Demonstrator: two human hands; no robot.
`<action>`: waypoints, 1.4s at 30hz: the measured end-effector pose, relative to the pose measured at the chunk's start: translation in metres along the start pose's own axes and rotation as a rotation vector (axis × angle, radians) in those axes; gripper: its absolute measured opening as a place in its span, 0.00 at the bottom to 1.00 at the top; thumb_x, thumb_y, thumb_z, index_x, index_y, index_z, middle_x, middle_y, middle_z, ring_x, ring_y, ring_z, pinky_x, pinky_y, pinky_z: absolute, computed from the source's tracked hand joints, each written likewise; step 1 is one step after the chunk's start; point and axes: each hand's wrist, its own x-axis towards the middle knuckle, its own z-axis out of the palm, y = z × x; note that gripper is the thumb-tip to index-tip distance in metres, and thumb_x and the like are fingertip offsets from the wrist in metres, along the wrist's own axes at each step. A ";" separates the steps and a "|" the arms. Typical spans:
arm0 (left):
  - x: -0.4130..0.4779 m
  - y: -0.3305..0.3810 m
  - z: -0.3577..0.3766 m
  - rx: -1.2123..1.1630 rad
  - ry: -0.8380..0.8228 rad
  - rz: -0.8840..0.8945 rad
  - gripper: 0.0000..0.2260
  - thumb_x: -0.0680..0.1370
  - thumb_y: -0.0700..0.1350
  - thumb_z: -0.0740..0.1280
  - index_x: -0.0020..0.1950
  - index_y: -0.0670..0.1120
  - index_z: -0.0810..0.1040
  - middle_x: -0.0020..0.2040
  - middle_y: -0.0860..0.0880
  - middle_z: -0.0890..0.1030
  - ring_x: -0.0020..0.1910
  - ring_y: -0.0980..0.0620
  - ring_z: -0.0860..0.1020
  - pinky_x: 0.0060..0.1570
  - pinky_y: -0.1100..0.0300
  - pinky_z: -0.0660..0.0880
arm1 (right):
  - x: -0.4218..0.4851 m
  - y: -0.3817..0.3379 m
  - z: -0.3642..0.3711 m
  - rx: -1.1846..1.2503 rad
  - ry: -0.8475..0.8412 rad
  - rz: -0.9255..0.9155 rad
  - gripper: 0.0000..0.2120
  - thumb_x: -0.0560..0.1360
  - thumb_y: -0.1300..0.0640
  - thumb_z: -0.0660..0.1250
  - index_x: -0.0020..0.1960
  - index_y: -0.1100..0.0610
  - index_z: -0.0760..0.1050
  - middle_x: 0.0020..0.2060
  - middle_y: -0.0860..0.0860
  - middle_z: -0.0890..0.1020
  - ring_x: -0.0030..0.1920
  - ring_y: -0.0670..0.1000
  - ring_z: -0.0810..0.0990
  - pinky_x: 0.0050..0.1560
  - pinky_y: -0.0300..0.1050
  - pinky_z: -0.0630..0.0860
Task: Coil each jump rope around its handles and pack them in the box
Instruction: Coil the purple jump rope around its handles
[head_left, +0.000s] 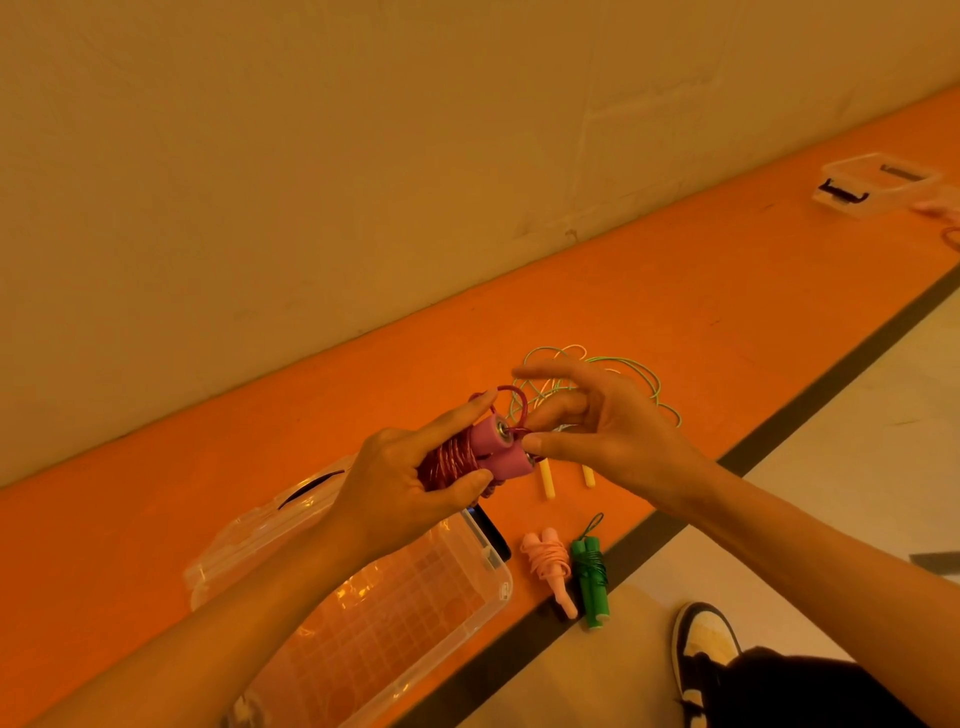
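My left hand (415, 483) grips a dark pink jump rope (491, 449) with its red cord wound round the two handles. My right hand (597, 431) pinches the cord's last loop at the handle ends. Below my arms, a clear plastic box (415, 613) stands open on the orange floor strip. Two coiled ropes lie right of the box, a light pink one (550, 566) and a green one (589, 582). A loose yellow-handled rope (545, 475) lies behind my hands, tangled with thin green cord (644, 371).
A wall runs along the far side of the orange strip. A second clear box (872, 187) sits far right, with another person's hand (935, 208) beside it. My shoe (701, 649) and dark trouser leg are at the bottom right on the pale floor.
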 end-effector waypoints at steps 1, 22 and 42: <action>0.000 0.000 0.000 0.000 -0.001 -0.003 0.28 0.75 0.60 0.69 0.74 0.68 0.65 0.49 0.49 0.86 0.35 0.46 0.84 0.35 0.44 0.81 | 0.000 0.001 0.000 -0.036 0.001 -0.017 0.26 0.70 0.57 0.74 0.67 0.52 0.74 0.43 0.53 0.86 0.46 0.52 0.86 0.49 0.45 0.81; 0.003 0.003 0.000 0.019 -0.039 0.003 0.29 0.75 0.60 0.69 0.74 0.69 0.64 0.50 0.48 0.85 0.36 0.45 0.84 0.37 0.44 0.82 | 0.003 0.005 0.006 0.010 0.088 -0.055 0.21 0.73 0.60 0.71 0.65 0.55 0.76 0.43 0.52 0.87 0.45 0.51 0.86 0.45 0.40 0.80; 0.000 0.002 0.001 0.040 -0.112 -0.002 0.29 0.74 0.62 0.69 0.74 0.70 0.63 0.51 0.47 0.85 0.36 0.45 0.84 0.36 0.45 0.82 | 0.007 0.000 -0.013 0.274 0.026 0.189 0.21 0.71 0.60 0.70 0.64 0.56 0.77 0.46 0.58 0.86 0.47 0.54 0.86 0.45 0.41 0.82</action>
